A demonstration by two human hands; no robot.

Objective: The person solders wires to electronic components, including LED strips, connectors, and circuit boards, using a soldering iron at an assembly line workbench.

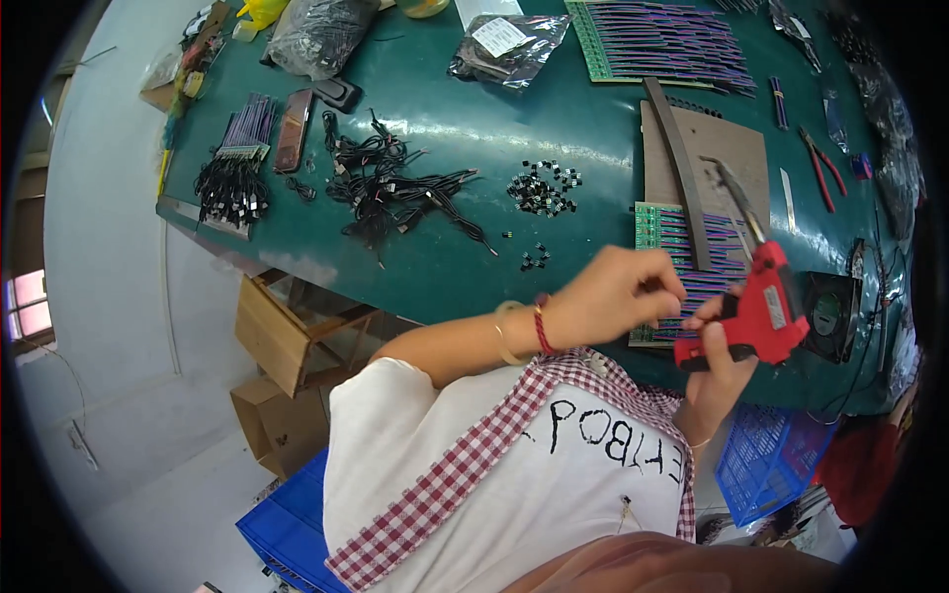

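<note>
My right hand (720, 364) is wrapped round the black-trimmed grip of a red soldering gun (776, 306). Its thin metal tip points away from me, toward the brown board and the dark bar. To the left, my left hand (621, 292) has its fingers curled into a pinch; whatever lies between them, if anything, is too small to see. Beneath and beyond the hands lies a green circuit board panel (647, 229) with rows of purple and dark wires. A dark flat bar (677, 168) rests across this panel and a brown board (730, 148).
Small black parts (544, 188) lie in a loose pile on the green table (445, 282). Left of them are black cables (386, 188) and a wired bundle (232, 183). Red-handled pliers (822, 173) and a black fan (832, 314) are at the right. Another wired panel (662, 44) lies at the back.
</note>
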